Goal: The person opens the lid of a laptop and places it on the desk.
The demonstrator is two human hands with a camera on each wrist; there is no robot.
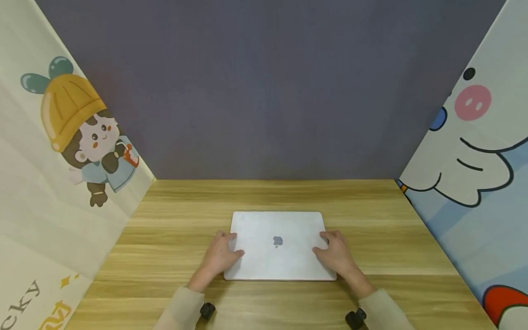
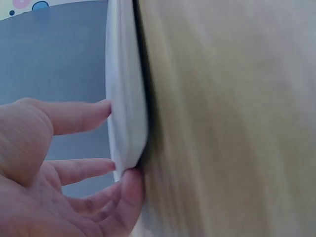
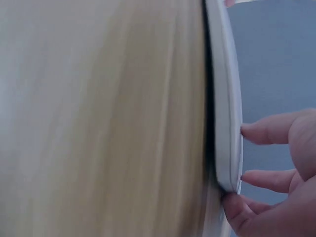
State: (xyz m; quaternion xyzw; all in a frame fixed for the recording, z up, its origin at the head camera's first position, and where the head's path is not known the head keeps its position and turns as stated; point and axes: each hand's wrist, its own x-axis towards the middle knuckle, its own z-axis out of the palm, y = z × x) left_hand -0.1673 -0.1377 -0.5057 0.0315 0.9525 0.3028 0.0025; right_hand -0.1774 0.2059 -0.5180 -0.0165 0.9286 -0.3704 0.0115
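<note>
A closed silver laptop (image 1: 278, 266) lies flat on the wood-grain table, its dark apple logo in the middle of the lid. My left hand (image 1: 220, 255) holds its left edge, thumb on the lid. Opposite it, my right hand (image 1: 336, 255) grips the right edge the same way. The left wrist view shows the laptop's side (image 2: 123, 98) with the thumb and one finger on the lid and other fingers curled at the corner. A matching hold appears along the laptop's side (image 3: 224, 98) in the right wrist view, above a narrow dark gap over the table.
The wooden table (image 1: 272, 195) meets a dark grey wall (image 1: 268, 91) at the back. Cartoon-printed panels stand at the left (image 1: 119, 220) and right (image 1: 495, 238). Small black devices sit at the left wrist (image 1: 207, 310) and right wrist (image 1: 354, 319).
</note>
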